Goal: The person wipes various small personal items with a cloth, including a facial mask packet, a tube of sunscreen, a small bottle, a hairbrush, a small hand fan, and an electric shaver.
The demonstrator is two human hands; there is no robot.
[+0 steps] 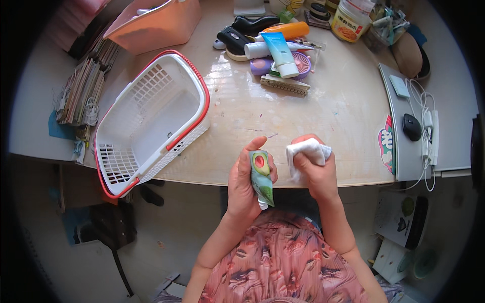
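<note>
My left hand (242,185) holds a small green squeeze tube (261,176) with an avocado picture, its white cap end pointing down toward me. Beside it, my right hand (320,170) grips a bunched white cloth (308,151); cloth and tube are apart. Both hands are at the table's near edge. Left of them stands a white plastic basket (151,117) with a red rim and handle, mostly empty inside. Farther back lies a pile with a blue-and-white tube (279,55), an orange bottle (290,30), a purple handheld fan (301,65) and a hair comb (285,85).
A pink bin (159,28) stands at the back left, near stacked papers or books (81,91). On the right, a closed laptop (411,151) carries a black mouse (412,127) and white cables. A plastic jar (350,22) stands at the back right.
</note>
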